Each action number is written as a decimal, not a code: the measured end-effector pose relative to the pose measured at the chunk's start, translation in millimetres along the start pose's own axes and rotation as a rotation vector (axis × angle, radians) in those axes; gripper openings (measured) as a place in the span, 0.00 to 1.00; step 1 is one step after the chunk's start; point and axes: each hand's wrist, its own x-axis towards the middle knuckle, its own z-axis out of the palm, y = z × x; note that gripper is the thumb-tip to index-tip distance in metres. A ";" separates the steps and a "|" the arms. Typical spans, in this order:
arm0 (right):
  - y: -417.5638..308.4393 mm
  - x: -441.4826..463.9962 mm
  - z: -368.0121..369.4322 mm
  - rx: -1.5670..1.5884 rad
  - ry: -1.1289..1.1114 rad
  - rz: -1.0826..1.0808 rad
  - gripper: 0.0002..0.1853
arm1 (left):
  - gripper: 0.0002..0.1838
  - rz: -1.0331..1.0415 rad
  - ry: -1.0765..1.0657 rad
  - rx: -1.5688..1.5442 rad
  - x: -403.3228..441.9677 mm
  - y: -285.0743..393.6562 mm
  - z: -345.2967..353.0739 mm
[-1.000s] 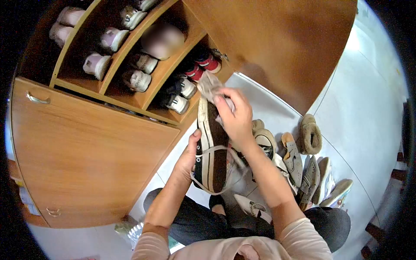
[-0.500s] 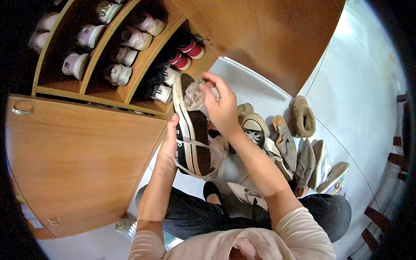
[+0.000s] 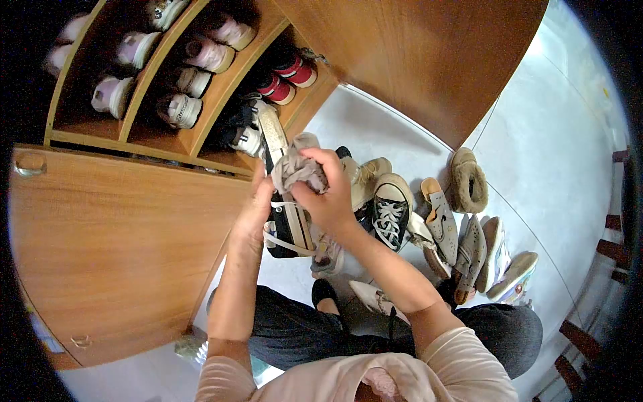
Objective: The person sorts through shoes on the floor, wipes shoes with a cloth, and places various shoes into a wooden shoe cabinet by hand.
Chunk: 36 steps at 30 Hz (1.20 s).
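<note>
My left hand (image 3: 253, 218) is closed around a black canvas sneaker (image 3: 284, 236) with a white rubber sole edge, held on its side in front of me. A loose white lace hangs from it. My right hand (image 3: 329, 204) grips a crumpled beige cloth (image 3: 292, 171) between thumb and fingers, pressed to the sneaker's sole edge. Cloth and fingers cover the middle of the shoe. On the floor just right of my right hand stands a similar black sneaker (image 3: 390, 213) with white laces.
An open wooden shoe cabinet (image 3: 191, 142) with several pairs on its shelves is at upper left. Its doors (image 3: 127, 261) swing out to left and right. Slippers, a furry boot (image 3: 463, 175), clogs (image 3: 439, 221) and pale pointed shoes (image 3: 375, 295) lie on the tiles around my legs.
My right hand has moved left and down with the cloth, from the sole's underside to its edge. The sneaker has turned, so less of its brown underside shows.
</note>
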 end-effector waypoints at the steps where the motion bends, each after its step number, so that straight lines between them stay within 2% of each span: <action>1: 1.8 4.3 -2.0 -0.001 0.004 0.000 0.23 | 0.29 -0.001 -0.003 0.002 -0.5 -0.7 0.3; 3: 5.7 19.5 -11.1 -0.041 0.114 -0.130 0.22 | 0.35 0.048 -0.156 0.223 -5.7 -6.4 1.5; 4: 5.9 29.6 -14.4 -0.033 0.152 -0.129 0.21 | 0.40 -0.070 -0.185 0.098 -11.7 -8.0 8.3; 5: 4.0 36.6 -19.4 -0.039 0.150 -0.130 0.21 | 0.43 0.083 -0.218 0.170 -15.8 -8.8 21.7; 7: -3.1 45.9 -28.2 -0.219 0.133 -0.163 0.20 | 0.44 -0.057 -0.203 0.095 -21.9 -3.2 30.5; 8: -4.9 44.0 -28.4 -0.203 0.131 -0.131 0.20 | 0.44 -0.057 -0.205 0.092 -18.9 -7.4 26.7; 11: -1.9 26.0 -24.8 -0.292 0.121 -0.108 0.20 | 0.42 0.184 -0.145 0.148 -8.5 -12.9 16.7; 12: -4.8 12.5 -19.2 -0.370 -0.002 -0.129 0.20 | 0.40 0.079 -0.119 0.051 -7.8 -4.4 15.3; 13: -6.0 6.0 -13.4 -0.380 0.013 -0.125 0.19 | 0.39 -0.025 -0.100 -0.046 -5.5 1.3 15.0; 14: -6.2 5.7 -14.3 -0.374 0.025 -0.081 0.19 | 0.37 0.089 -0.062 0.057 -7.4 -3.8 15.4; 16: -8.2 8.0 -14.9 -0.368 0.048 -0.031 0.19 | 0.36 0.050 -0.068 0.095 -16.6 -0.7 19.8; 18: -8.1 21.1 -15.7 -0.360 0.155 -0.134 0.19 | 0.37 -0.017 -0.048 0.126 -25.4 3.4 27.8; 21: -5.9 38.6 -22.9 -0.359 0.229 -0.130 0.18 | 0.39 0.022 -0.125 0.079 -32.7 0.3 33.6; 25: -5.6 21.2 -20.6 -0.408 0.168 -0.217 0.19 | 0.39 0.052 -0.137 0.082 -16.1 -4.6 23.3; 27: -6.2 12.9 -18.9 -0.408 0.118 -0.169 0.19 | 0.39 0.019 -0.127 -0.043 -17.2 -10.6 19.0; 30: -3.2 18.9 -23.0 -0.281 0.213 -0.067 0.18 | 0.39 0.052 -0.090 0.117 -17.1 -26.6 14.3; 31: -2.3 27.1 -27.7 -0.281 0.219 -0.063 0.18 | 0.39 0.179 -0.186 0.209 -18.8 -27.4 16.9; 33: -3.4 42.0 -36.1 -0.273 0.271 -0.039 0.18 | 0.41 0.077 -0.173 0.194 -32.8 -21.4 30.7; 36: -6.4 32.9 -32.6 -0.293 0.209 -0.073 0.19 | 0.40 0.082 -0.148 0.150 -18.7 -28.0 19.9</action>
